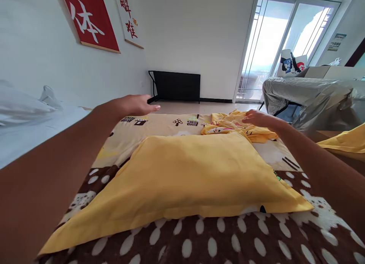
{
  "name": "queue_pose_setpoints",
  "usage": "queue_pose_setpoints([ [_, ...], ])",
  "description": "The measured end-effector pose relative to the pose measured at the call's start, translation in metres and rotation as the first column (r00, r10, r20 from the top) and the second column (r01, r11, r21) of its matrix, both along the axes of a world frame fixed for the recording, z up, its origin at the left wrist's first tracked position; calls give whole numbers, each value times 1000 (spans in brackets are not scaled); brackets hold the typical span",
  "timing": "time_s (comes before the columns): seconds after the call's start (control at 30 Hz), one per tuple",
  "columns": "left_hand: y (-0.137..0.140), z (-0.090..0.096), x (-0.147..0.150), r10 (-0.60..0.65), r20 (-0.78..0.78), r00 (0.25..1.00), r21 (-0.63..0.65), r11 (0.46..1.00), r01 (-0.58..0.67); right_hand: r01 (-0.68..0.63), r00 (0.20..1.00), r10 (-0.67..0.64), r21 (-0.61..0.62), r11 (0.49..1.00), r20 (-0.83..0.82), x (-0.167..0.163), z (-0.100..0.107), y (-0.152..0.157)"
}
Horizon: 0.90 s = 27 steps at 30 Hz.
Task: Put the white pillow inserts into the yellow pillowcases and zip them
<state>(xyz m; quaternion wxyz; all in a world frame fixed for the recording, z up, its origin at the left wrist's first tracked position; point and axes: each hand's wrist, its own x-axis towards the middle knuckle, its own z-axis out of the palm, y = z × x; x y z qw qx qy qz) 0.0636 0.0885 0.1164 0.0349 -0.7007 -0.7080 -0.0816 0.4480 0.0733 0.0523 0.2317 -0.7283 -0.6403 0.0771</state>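
Note:
A plump yellow pillow [191,169] lies flat across the brown, white-dotted blanket [199,241] in front of me. Above its far left corner, my left hand [137,104] hangs in the air, open, thumb apart from the fingers and holding nothing. My right hand [258,118] is past the far right corner, over a crumpled yellow cloth [228,123] with printed figures. Its fingers look loosely spread with nothing visible in them; I cannot tell whether they touch the cloth.
Beyond the pillow spreads a cream, patterned part of the bedding [159,123]. White plastic-like sheeting [25,108] is at the left. A black panel [178,86] stands by the far wall. Plastic-covered furniture [308,89] and another yellow cloth [346,142] are at the right.

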Motion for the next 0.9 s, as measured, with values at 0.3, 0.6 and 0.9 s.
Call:
queue_pose_setpoints([
  [0.3,23,-84,133,-316,-67,946,-177,937,301,-412,815,401,-68,908,418,-148,-69,51],
  [0.6,121,-190,122,-382,113,917,-383,835,395,-487,792,531,-214,847,301,-129,-146,117],
  [0.9,164,-213,69,-320,279,905,-466,779,419,-483,854,502,-152,863,137,-72,-167,152],
])
